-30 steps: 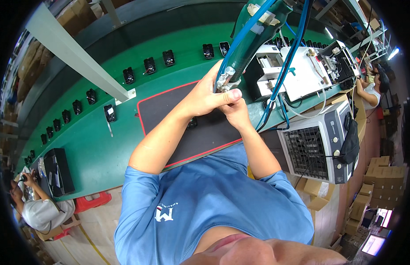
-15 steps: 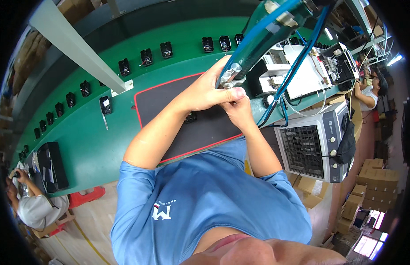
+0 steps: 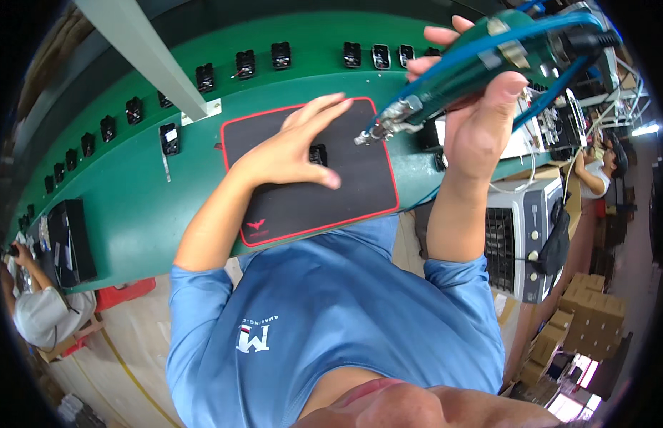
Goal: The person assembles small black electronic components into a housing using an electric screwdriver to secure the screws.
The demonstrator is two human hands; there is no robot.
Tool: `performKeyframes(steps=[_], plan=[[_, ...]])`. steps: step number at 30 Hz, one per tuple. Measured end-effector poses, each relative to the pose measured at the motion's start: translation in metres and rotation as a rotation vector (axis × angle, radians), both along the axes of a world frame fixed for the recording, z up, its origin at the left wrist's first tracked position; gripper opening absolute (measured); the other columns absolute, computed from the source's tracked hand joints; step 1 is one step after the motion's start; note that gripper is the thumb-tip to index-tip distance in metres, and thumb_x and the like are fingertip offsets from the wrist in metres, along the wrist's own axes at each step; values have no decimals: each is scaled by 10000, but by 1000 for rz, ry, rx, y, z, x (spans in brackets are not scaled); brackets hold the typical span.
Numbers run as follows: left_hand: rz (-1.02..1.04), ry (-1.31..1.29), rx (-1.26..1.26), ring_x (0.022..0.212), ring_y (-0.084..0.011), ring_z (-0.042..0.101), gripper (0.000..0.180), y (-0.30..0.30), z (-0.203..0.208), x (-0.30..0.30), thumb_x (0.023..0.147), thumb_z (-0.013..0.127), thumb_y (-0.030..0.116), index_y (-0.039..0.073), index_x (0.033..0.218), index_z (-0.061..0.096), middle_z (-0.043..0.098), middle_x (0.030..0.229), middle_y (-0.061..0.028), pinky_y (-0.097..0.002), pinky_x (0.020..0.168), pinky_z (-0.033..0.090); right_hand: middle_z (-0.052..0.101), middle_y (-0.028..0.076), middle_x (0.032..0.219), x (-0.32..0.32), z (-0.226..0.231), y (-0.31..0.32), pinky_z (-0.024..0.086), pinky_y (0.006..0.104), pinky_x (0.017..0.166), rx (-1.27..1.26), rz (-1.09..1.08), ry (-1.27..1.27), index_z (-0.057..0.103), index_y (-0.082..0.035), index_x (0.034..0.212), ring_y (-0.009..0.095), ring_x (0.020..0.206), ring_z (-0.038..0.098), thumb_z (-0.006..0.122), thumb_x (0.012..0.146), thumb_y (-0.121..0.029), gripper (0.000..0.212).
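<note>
Under left hand (image 3: 292, 153): small black part (image 3: 318, 154) on mat (image 3: 360, 192).

Bright, even overhead light; soft shadows under the hands. Strong fisheye bending and black corners; the near face blurs.

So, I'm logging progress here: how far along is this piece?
Already done: cannot tell. In hand: right hand holds the green power screwdriver lifted; left hand rests by the small black part on the mat. Left: black parts line the belt.
</note>
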State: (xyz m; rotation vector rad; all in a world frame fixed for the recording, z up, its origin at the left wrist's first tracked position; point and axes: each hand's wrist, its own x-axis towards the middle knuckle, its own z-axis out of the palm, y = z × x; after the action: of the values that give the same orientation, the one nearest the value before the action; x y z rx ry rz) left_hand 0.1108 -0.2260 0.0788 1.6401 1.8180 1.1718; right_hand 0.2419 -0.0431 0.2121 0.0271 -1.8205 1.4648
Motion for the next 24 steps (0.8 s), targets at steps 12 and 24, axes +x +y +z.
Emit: performKeyframes(steps=[12, 24], plan=[[384, 281, -41, 1310, -341, 434, 1117, -31, -68, 40, 572, 920, 388, 76, 1487, 359, 482, 1381, -146, -528, 1113, 280, 624, 129, 764, -21, -47, -34, 550, 326, 605, -265, 56, 81, 542, 66, 1233, 211, 653, 630, 324, 820, -887, 1062], [362, 149, 72, 1220, -330, 496, 856, -28, -71, 35, 679, 867, 230, 76, 1415, 459, 527, 1298, -155, -445, 1028, 326, 580, 97, 674, -15, -61, -63, 517, 315, 563, -311, 202, 4, 551, 60, 1215, 195, 585, 589, 278, 774, -936, 1123]])
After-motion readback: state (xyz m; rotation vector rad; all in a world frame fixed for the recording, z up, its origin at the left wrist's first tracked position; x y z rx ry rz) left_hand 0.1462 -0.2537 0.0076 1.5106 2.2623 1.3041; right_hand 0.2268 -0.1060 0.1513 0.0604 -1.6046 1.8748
